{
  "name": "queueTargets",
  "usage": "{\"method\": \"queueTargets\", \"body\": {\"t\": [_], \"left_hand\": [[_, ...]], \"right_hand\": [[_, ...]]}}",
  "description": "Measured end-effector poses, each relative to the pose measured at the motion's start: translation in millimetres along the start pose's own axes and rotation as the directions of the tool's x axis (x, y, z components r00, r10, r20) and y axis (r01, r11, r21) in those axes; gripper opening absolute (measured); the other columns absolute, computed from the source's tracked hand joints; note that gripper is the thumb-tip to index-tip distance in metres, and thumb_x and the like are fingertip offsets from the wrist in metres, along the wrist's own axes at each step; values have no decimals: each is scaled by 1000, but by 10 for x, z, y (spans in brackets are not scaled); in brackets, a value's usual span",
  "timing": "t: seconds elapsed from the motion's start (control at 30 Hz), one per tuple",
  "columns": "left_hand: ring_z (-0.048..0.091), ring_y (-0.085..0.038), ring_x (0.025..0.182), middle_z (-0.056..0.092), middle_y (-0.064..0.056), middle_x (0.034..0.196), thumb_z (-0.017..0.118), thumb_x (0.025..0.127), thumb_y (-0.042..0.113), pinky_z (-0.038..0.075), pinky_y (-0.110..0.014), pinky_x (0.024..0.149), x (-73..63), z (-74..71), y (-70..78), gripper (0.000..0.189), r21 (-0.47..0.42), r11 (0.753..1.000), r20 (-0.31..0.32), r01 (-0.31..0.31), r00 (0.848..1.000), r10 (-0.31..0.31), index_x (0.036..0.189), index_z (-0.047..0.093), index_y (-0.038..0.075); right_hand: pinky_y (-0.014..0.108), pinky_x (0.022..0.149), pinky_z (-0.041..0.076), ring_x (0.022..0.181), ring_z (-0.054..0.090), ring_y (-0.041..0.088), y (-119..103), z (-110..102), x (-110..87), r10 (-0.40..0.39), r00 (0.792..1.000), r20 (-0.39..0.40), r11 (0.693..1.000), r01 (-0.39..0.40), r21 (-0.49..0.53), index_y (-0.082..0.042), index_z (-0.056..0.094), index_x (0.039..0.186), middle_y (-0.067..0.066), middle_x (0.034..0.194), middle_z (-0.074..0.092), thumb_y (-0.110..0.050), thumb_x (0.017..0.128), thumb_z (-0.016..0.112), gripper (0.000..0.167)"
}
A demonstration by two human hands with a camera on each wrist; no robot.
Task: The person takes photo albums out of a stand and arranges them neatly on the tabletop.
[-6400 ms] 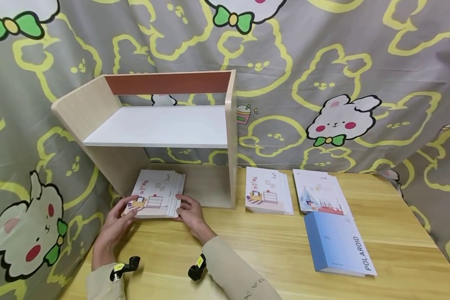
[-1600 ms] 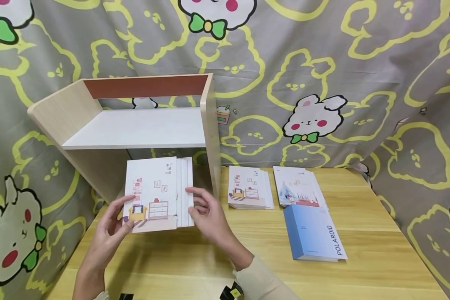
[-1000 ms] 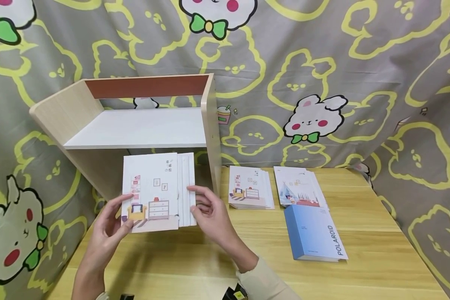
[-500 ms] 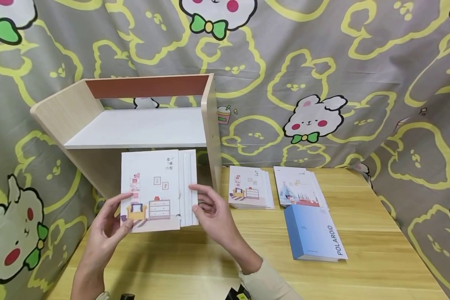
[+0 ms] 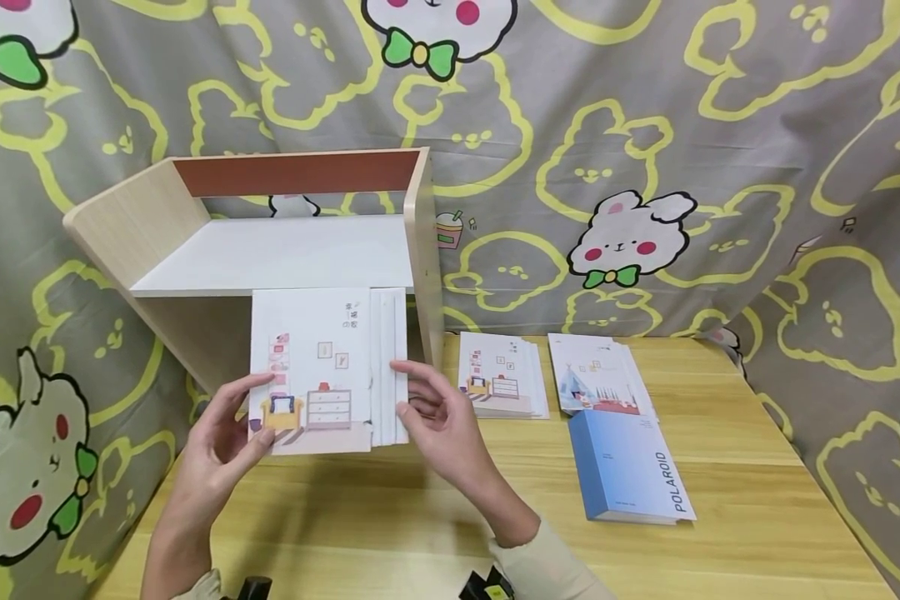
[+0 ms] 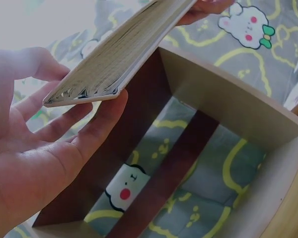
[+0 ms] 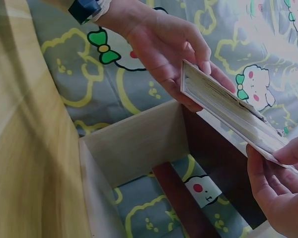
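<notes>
A white book (image 5: 311,367) with a drawn armchair and drawers on its cover is held in the air, its upper edge in front of the lower opening of the shelf. My left hand (image 5: 213,446) pinches its left edge, thumb on the cover. At the right edge my right hand (image 5: 450,421) grips it, by the stepped white strips. In the left wrist view the left hand (image 6: 44,148) holds the book (image 6: 114,59) by its edge, the page block showing. The right wrist view has the right hand (image 7: 278,186) at one end of the book (image 7: 228,111).
The pale wooden two-level shelf (image 5: 420,242) stands at the back left, with a white board (image 5: 285,250). To its right lie a similar white book (image 5: 495,375), a tent-pictured book (image 5: 600,371) and a blue POLAROID book (image 5: 633,467) overlapping it. A patterned curtain (image 5: 495,100) encloses the table (image 5: 742,467).
The book lay in the shelf's lower level with both hands at its edges; it was lifted out toward me, and has since risen and shifted slightly right. The other books stayed put.
</notes>
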State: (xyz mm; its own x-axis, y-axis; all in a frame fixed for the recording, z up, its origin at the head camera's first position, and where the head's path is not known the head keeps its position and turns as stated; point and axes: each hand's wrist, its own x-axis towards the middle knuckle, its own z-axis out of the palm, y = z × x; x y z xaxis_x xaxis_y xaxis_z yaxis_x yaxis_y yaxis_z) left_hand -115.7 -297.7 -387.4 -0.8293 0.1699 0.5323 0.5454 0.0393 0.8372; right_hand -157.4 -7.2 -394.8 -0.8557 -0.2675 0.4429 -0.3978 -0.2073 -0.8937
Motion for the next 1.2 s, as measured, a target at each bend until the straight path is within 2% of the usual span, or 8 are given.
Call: {"method": "queueTargets", "body": {"t": [0.13, 0.23, 0.33, 0.57, 0.93, 1.07, 1.2], "left_hand": [[64, -20, 99, 46, -20, 138, 50, 91, -24, 59, -25, 74, 50, 22, 37, 63, 19, 1000, 14, 12, 1000, -12, 151, 36, -8], [65, -18, 100, 47, -18, 140, 51, 92, -23, 59, -25, 75, 81, 57, 64, 64, 46, 997, 10, 54, 998, -55, 152, 37, -5], [64, -19, 104, 44, -19, 144, 51, 92, -23, 59, -26, 77, 121, 104, 71, 64, 37, 998, 23, 57, 998, -58, 152, 36, -5], [62, -22, 109, 41, -24, 144, 50, 89, -25, 59, -27, 83, 210, 232, 46, 63, -9, 999, 57, -36, 998, 36, 149, 36, -10], [62, -25, 111, 42, -24, 143, 49, 89, -26, 60, -31, 83, 345, 462, 37, 63, -98, 989, 87, -111, 989, 120, 149, 36, -11], [62, -26, 111, 42, -25, 143, 50, 87, -27, 61, -31, 82, 391, 540, 23, 64, -117, 983, 86, -139, 985, 150, 148, 36, -12], [62, -25, 112, 42, -25, 143, 51, 87, -26, 60, -32, 83, 418, 602, 17, 64, -115, 984, 90, -137, 985, 147, 147, 37, -11]], "right_hand": [[36, 90, 59, 105, 70, 25, -38, -43, 3, -18, 1000, -3, 1000, 18, 2, -13, 61, 139, 12, 121, 71, 8, 96, 61, 48], [36, 90, 59, 105, 70, 26, -62, -83, 2, -36, 999, -11, 999, 36, -12, -13, 61, 140, 12, 121, 71, 8, 96, 62, 48], [35, 89, 59, 104, 70, 26, -90, -132, -4, -52, 998, -25, 998, 51, -27, -13, 62, 139, 10, 121, 71, 8, 95, 63, 48], [36, 91, 58, 108, 69, 26, -167, -260, -22, -69, 997, -41, 997, 68, -44, -13, 62, 139, 9, 125, 70, 8, 96, 63, 48], [30, 82, 59, 105, 69, 31, -265, -514, -65, -100, 994, -36, 991, 96, -95, -13, 61, 140, 10, 128, 69, 6, 97, 65, 47], [30, 82, 59, 106, 70, 32, -302, -592, -79, -104, 994, -36, 989, 100, -109, -13, 61, 140, 11, 126, 70, 6, 97, 65, 48], [33, 87, 59, 110, 69, 28, -329, -653, -96, -100, 994, -51, 989, 94, -111, -12, 61, 140, 11, 128, 69, 7, 96, 65, 48]]}}
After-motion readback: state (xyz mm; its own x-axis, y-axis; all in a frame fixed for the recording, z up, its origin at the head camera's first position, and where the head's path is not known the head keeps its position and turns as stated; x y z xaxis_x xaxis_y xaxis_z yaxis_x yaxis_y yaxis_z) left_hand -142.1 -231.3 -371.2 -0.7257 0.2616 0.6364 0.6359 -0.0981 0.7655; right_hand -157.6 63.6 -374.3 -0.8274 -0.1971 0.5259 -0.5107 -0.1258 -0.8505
